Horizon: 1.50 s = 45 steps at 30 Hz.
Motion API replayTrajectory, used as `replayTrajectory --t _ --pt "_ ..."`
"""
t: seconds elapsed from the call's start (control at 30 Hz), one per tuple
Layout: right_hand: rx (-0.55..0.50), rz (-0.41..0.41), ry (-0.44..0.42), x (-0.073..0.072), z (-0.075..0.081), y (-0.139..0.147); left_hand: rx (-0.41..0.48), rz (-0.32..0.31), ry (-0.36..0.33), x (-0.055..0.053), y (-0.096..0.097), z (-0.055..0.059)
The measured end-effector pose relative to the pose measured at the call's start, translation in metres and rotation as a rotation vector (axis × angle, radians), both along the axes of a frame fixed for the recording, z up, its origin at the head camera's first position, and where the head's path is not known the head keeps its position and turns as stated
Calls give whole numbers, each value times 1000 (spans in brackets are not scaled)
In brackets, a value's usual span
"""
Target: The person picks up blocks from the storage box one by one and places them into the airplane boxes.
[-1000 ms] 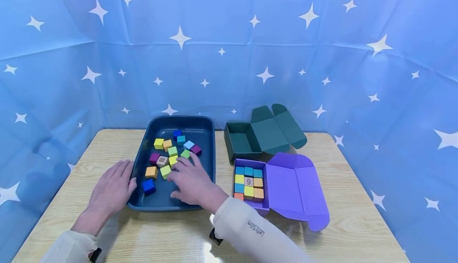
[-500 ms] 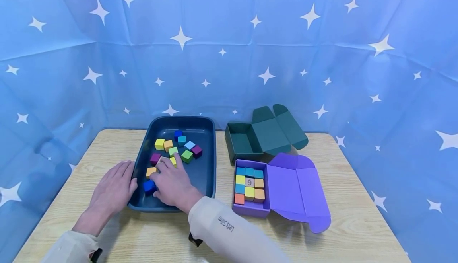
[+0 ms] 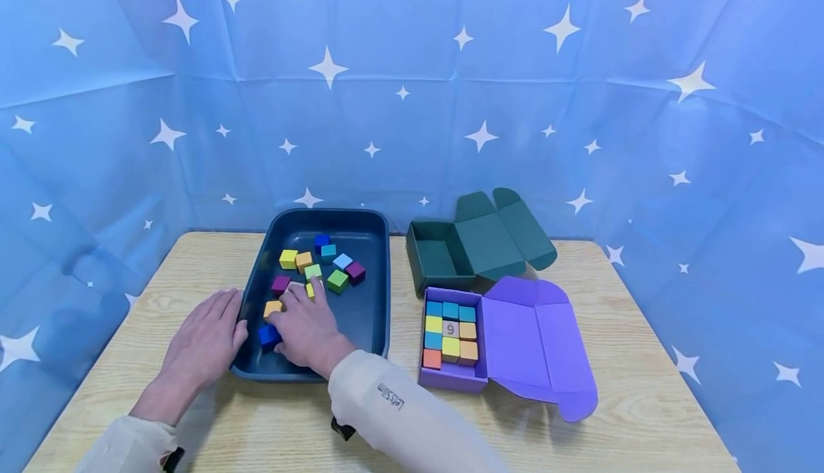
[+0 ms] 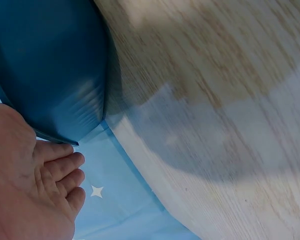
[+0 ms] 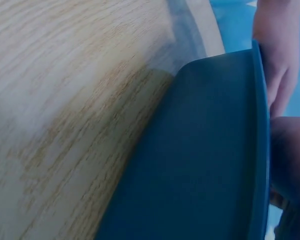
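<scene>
Cubes: loose in the tray, in its middle and left side; cube-shaped, so no long axis to line up with.
Tray axis: long way runs from you toward the curtain.
Right hand: the nearer one for you; over the tray's near-left part, among the cubes.
Right fingers: spread apart from above, tips pointing to the tray's far end; can't tell if they pinch anything, undersides hidden.
Yellow cube: in the tray's middle, right at your index tip, partly covered.
Orange cube: tray's left side, just left of your fingers.
Blue cube: tray's near-left corner area, just beside your thumb.
Key relation: any pick likely hinges on cubes sitting ahead and left of your right palm, not under the left.
Left hand: outside the tray, along its left wall, fingers loose, together, gripping no cube.
Purple box: right of the tray's near half, lid open, cubes inside.
Green box: right of the tray's far half, lid open.
</scene>
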State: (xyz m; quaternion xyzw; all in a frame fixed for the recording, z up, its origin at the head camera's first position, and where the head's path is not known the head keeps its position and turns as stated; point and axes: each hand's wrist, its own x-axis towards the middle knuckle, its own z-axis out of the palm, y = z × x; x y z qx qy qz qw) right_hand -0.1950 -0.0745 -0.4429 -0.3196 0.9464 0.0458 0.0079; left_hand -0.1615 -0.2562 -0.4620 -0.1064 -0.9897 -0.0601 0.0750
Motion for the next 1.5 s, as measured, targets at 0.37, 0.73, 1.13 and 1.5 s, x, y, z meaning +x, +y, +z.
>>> replayTrajectory --t 0.37,0.73,1.13,1.5 --pt "18 -5 5 -7 -10 -5 7 2 10 0 0 0" --pt "34 -21 8 -9 -18 -10 -17 1 10 -1 0 -1" --pt "1 -15 10 -11 -11 -4 -19 15 -8 0 2 0" --pt "-109 -41 29 -9 14 36 7 46 -44 0 4 0"
